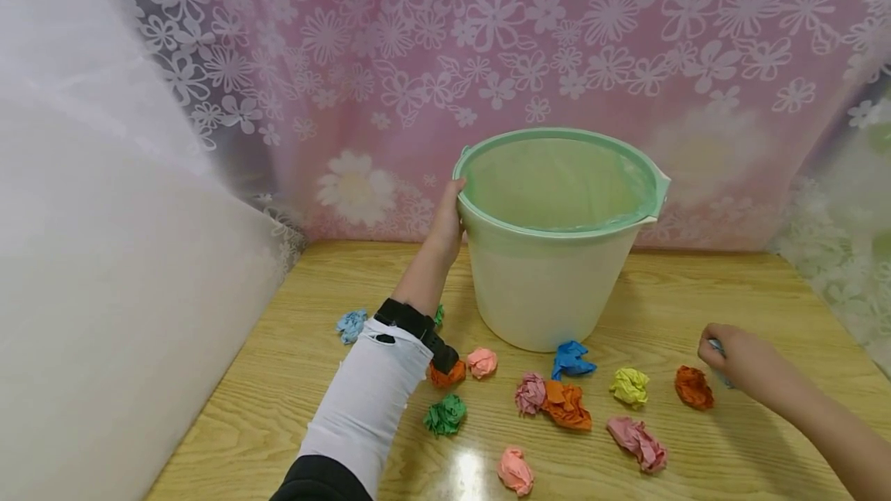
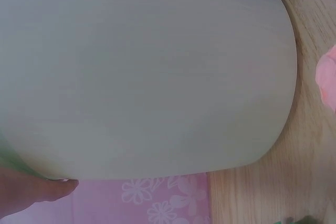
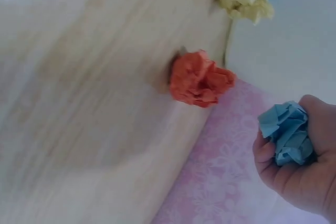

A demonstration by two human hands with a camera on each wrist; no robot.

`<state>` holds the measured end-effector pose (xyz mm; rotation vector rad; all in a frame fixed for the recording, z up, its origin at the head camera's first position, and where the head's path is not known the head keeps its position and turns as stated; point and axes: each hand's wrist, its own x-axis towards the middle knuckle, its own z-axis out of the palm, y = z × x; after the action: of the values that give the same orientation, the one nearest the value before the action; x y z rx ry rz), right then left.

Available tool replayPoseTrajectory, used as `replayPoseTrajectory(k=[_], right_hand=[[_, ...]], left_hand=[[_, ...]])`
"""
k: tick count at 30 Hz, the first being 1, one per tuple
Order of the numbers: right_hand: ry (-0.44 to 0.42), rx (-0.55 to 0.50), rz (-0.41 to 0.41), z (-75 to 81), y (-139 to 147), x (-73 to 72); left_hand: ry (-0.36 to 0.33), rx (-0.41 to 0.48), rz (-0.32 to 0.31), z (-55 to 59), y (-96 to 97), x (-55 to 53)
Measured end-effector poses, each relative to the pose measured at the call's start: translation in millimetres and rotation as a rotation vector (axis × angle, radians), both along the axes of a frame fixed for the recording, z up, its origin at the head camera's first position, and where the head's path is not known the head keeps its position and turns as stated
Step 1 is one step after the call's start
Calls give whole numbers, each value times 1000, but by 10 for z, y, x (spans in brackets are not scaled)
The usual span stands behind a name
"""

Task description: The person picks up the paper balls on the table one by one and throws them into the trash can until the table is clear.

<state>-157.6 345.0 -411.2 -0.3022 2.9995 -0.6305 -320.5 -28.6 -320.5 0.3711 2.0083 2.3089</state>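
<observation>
Right hand (image 1: 738,360) curls round light-blue paper (image 3: 289,134), left hand (image 1: 447,224) touches bucket (image 1: 543,292) at 9 o'clock (its curl? can't tell). I'd lift high toward 10.

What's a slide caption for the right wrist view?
Right fingers grip crumpled light-blue paper near an orange paper ball.
</observation>
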Motion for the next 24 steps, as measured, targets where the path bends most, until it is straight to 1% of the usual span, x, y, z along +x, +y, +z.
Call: replayPoseTrajectory(k=[2, 6, 9, 13, 15, 17, 22, 24], right_hand=[[20, -14, -9, 48, 2, -31], [62, -3, -25, 159, 14, -87], [63, 3, -24, 252, 34, -124], [63, -11, -24, 412, 43, -163], [88, -28, -31, 506, 30, -189], [147, -35, -36, 605, 20, -230], [335, -40, -53, 877, -8, -329], [378, -50, -67, 995, -37, -364]], left_hand=[[-1, 0, 2, 2, -1, 5], [0, -1, -1, 2, -3, 10], [6, -8, -10, -3, -6, 12], [5, -8, -13, -13, -11, 2], [6, -5, -11, -14, -9, -9], [8, -3, -8, -13, -8, -18], [20, -9, -12, -15, -8, -23], [24, -9, -12, -15, -10, -24]])
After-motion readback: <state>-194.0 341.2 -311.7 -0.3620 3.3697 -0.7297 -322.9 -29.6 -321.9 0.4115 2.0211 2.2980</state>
